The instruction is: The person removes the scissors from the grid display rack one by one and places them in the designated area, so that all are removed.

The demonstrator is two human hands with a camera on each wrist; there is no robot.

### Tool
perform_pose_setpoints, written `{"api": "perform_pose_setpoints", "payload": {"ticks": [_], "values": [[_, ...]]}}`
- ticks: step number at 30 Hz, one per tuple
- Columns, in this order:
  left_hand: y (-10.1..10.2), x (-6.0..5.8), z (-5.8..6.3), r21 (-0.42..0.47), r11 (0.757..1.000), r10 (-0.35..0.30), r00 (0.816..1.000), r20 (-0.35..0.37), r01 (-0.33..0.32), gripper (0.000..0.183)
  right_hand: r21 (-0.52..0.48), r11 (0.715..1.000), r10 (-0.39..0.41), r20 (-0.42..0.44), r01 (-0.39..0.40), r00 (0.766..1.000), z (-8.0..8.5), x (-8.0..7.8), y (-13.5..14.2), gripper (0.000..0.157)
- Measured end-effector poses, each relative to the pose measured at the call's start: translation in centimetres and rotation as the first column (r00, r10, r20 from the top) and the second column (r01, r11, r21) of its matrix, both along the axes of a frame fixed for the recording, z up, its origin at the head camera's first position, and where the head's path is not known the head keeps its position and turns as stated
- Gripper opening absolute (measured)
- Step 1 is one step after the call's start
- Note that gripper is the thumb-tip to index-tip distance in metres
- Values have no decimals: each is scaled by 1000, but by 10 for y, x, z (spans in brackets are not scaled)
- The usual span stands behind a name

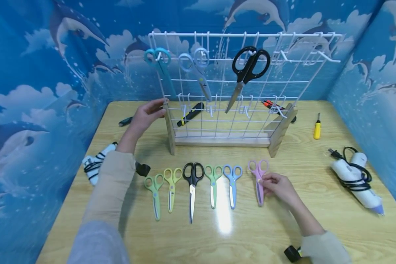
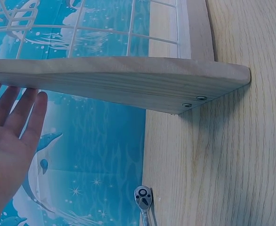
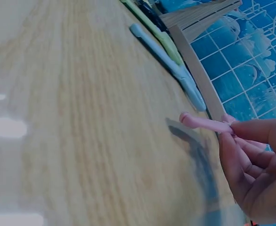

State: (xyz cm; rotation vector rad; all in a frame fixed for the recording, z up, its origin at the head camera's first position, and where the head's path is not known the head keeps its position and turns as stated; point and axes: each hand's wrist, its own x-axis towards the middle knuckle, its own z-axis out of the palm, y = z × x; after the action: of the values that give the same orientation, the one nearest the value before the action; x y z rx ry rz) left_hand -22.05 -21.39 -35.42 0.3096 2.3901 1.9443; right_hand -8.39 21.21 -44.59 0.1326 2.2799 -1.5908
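My left hand (image 1: 148,115) holds the left wooden side of a white wire rack (image 1: 222,141); in the left wrist view, fingers (image 2: 22,113) lie against that wooden panel (image 2: 114,77). With its thumb and fingers, my right hand (image 1: 280,187) pinches pink-purple scissors (image 1: 259,176) by the blades. A shadow shows beneath them in the right wrist view, where the pink handle (image 3: 204,123) points away from the hand. To their left lie blue scissors (image 1: 233,179), green scissors (image 1: 213,179), black scissors (image 1: 193,179), yellow scissors (image 1: 172,183) and another green pair (image 1: 155,190).
On the rack's hooks hang teal scissors (image 1: 163,66), pale blue scissors (image 1: 198,71) and black-handled scissors (image 1: 247,73). Behind it lie a utility knife (image 1: 191,114) and a ratchet (image 2: 143,197). Corded white tools (image 1: 353,176) and a yellow screwdriver (image 1: 317,130) are at right; another corded tool (image 1: 95,165) is at left.
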Motion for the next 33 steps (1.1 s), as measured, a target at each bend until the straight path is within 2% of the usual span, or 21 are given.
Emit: {"api": "perform_pose_setpoints", "payload": {"ticks": [1, 4, 5, 8, 11, 12, 13, 15, 17, 18, 21, 22, 24, 25, 26, 28, 30, 31, 32, 33], "values": [[-5, -8, -10, 4, 1000, -3, 1000, -3, 3, 45, 11, 1000, -2, 18, 2, 1000, 0, 0, -1, 35], [-25, -40, -50, 30, 999, -25, 1000, -12, 26, 45, 42, 999, 0, 45, -2, 999, -1, 1, -4, 34], [-30, -48, -57, 41, 999, -35, 999, 11, 35, 45, 52, 999, 3, 44, -5, 999, -2, 1, -4, 33], [-45, -76, -91, 38, 999, -38, 999, -14, 39, 46, 92, 996, -1, 28, -2, 1000, -5, 1, -6, 32], [-52, -92, -113, 49, 998, -25, 999, -45, 27, 46, 151, 989, 5, -1, -5, 1000, -9, 2, -8, 29], [-56, -99, -125, 51, 998, -19, 997, -79, 23, 45, 171, 985, 7, -9, -6, 1000, -9, 2, -9, 28], [-56, -99, -126, 58, 998, -17, 996, -87, 22, 45, 193, 981, 15, -21, -11, 1000, -10, 2, -10, 27], [-55, -96, -123, 63, 998, -21, 995, -93, 26, 45, 236, 972, 27, -39, -18, 999, -10, 3, -12, 25], [-47, -82, -105, 82, 996, -31, 998, -58, 36, 46, 271, 963, 36, -53, -20, 998, -9, 3, -14, 23], [-42, -73, -93, 84, 996, -29, 999, -46, 32, 45, 291, 957, 42, -61, -22, 997, -8, 3, -15, 22], [-19, -33, -43, 42, 999, -12, 1000, -9, 13, 45, 330, 943, 72, -91, -38, 993, -7, 4, -17, 21], [-11, -19, -25, 30, 1000, -7, 1000, -4, 7, 45, 339, 940, 83, -101, -44, 991, -6, 4, -18, 20], [3, 3, 3, -6, 1000, 8, 1000, -12, -8, 44, 352, 934, 103, -116, -56, 988, -5, 4, -19, 18], [7, 12, 13, -16, 1000, 6, 1000, -6, -6, 45, 354, 933, 113, -119, -64, 987, -5, 4, -20, 18], [9, 16, 19, -8, 1000, 2, 1000, -2, -2, 45, 359, 931, 116, -119, -66, 986, -5, 4, -21, 16], [11, 19, 23, 6, 1000, -2, 1000, 2, 2, 45, 392, 917, 132, -132, -71, 982, -3, 4, -21, 16], [10, 16, 20, 6, 1000, -4, 1000, 1, 4, 45, 449, 891, 155, -166, -66, 974, -1, 2, -20, 16], [7, 12, 15, 10, 1000, -3, 1000, 0, 3, 44, 472, 880, 167, -193, -57, 967, 2, 0, -20, 17], [-2, -5, -5, 42, 999, -17, 1000, 0, 17, 44, 486, 873, 178, -221, -50, 959, 6, -2, -20, 18], [-9, -16, -20, 45, 999, -18, 1000, -3, 18, 44, 493, 869, 188, -251, -42, 950, 11, -5, -20, 19]]}}
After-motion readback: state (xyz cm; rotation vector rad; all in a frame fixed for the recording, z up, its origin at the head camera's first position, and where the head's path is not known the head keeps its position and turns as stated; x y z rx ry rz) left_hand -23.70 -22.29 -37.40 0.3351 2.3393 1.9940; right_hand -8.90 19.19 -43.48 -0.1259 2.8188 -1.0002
